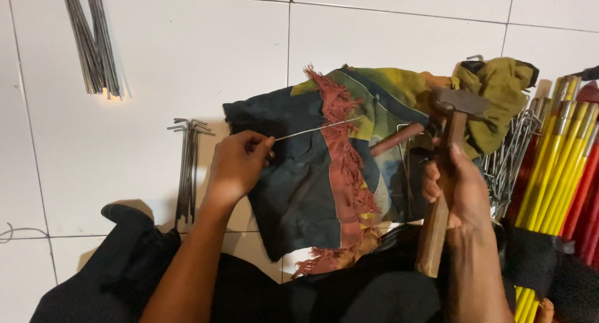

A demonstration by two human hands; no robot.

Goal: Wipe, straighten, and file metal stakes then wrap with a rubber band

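My left hand (pixel 239 164) pinches the near end of a thin metal rod (pixel 318 129) that lies across a dark patchwork cloth (pixel 299 179) with a red fringe. In my right hand (pixel 458 189) is a hammer (pixel 446 167) with a wooden handle, held upright, its rusty metal head raised above the cloth's right side. Beside the hammer a brown wooden stick (pixel 396 139) rests on the cloth.
The floor is white tile (pixel 156 61). A bundle of bent metal rods (pixel 187 167) lies left of my left hand, another bundle (pixel 93 42) at top left. Yellow and red poles (pixel 564 167) and a heap of wire hooks (pixel 511 154) lie at right. An olive cloth (pixel 499 86) sits behind.
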